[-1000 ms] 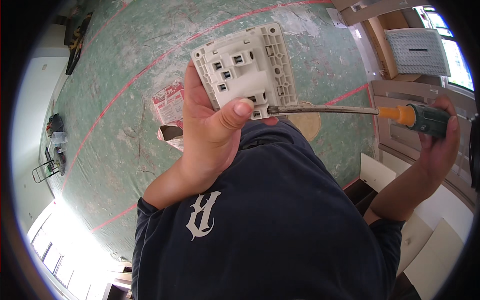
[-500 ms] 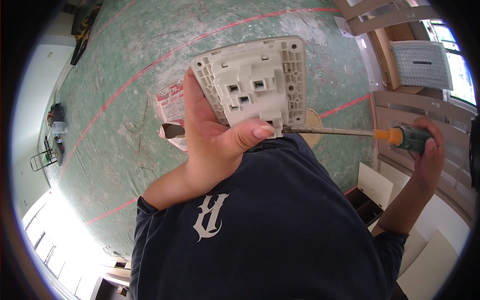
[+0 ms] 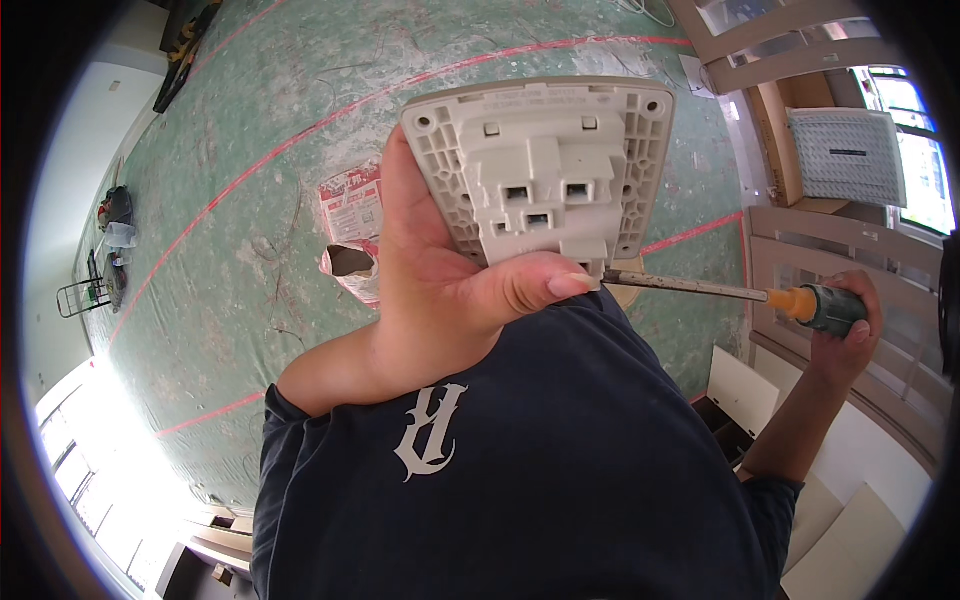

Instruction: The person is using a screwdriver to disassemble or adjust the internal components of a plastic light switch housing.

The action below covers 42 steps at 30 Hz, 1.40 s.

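Observation:
A white plastic wall socket (image 3: 545, 175) is held up before me, its moulded back with square terminal holes facing me. My left hand (image 3: 450, 265) grips it from the left, the thumb lying across its lower edge and the fingers mostly hidden behind it. My right hand (image 3: 850, 318) is closed round the dark green and orange handle of a screwdriver (image 3: 700, 286). The long metal shaft runs leftward, and its tip meets the lower right edge of the socket beside my left thumb. Whether the tip sits in a screw is hidden.
A torn red and white paper bag (image 3: 350, 210) lies on the green, dusty floor (image 3: 250, 270), which has red lines. Brown panels (image 3: 820, 240) and a wrapped grey-white board (image 3: 845, 155) stand at the right. A folding cart (image 3: 88, 297) is by the left wall.
The socket has shifted right and its back is turned more squarely towards me. The right hand with the screwdriver has dropped slightly, so the shaft slants more. Both grips stay the same.

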Available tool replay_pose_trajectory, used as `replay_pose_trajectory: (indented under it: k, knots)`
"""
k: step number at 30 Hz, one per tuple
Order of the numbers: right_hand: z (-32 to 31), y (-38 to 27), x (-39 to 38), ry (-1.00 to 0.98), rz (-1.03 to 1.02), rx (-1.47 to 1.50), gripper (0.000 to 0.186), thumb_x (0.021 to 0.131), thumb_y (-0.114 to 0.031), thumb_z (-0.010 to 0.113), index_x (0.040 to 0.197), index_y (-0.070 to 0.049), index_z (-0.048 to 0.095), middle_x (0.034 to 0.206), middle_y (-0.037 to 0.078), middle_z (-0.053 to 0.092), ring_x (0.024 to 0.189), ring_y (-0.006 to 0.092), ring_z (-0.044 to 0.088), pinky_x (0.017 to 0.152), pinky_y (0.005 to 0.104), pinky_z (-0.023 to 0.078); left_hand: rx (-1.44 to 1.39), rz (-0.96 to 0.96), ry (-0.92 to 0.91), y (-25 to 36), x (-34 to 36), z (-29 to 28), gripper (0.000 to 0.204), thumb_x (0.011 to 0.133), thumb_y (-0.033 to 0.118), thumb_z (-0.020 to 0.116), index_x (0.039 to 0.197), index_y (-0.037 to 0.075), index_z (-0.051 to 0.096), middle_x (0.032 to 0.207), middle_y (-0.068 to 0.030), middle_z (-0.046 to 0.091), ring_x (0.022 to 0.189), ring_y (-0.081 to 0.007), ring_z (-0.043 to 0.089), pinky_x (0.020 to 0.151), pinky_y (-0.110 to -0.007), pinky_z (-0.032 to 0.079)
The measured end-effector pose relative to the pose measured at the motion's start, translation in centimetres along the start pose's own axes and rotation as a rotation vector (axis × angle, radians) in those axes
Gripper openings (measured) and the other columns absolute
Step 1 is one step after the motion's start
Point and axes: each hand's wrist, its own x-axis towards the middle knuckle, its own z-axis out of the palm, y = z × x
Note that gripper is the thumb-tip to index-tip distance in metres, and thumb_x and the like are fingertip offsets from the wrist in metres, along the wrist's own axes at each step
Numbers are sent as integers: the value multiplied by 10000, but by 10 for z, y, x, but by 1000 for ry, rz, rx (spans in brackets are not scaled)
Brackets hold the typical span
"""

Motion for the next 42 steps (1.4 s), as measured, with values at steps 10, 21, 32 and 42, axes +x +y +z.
replay_pose_trajectory:
  k: [10, 21, 32, 42]
  knots:
    - [14, -20, 6, -165, -329, -254, 702, 807, -573, 665, 1084, 58, 531, 943, 143, 559, 827, 209, 558, 727, 323, 453, 15, -154, -57, 1, 10, -18, 754, 779, 208, 792, 1323, 17, 307, 1189, -130, 555, 1014, -203, 619, 801, -331, 561]
    - [35, -56, 15, -405, 539, 400, 738, 803, -560, 658, 1113, 90, 500, 680, 61, 539, 404, 49, 399, 357, 185, 275, 63, -52, -56, 1, 10, -25, 771, 740, 214, 824, 1317, 18, 353, 1199, -118, 570, 1085, -205, 591, 934, -349, 491]
    - [27, -44, 14, -470, 487, 135, 692, 778, -551, 673, 1073, 64, 552, 745, 77, 555, 487, 57, 445, 401, 211, 284, 98, -92, -14, 6, 9, -26, 786, 738, 225, 828, 1323, 8, 350, 1186, -109, 574, 1072, -192, 591, 909, -330, 498]
    - [18, -49, 24, -521, -18, -318, 668, 748, -542, 684, 1049, 45, 578, 834, 103, 592, 609, 191, 567, 573, 307, 450, 41, -233, -81, 2, 7, -33, 732, 790, 263, 777, 1320, 2, 343, 1145, -135, 589, 940, -217, 652, 663, -322, 589]
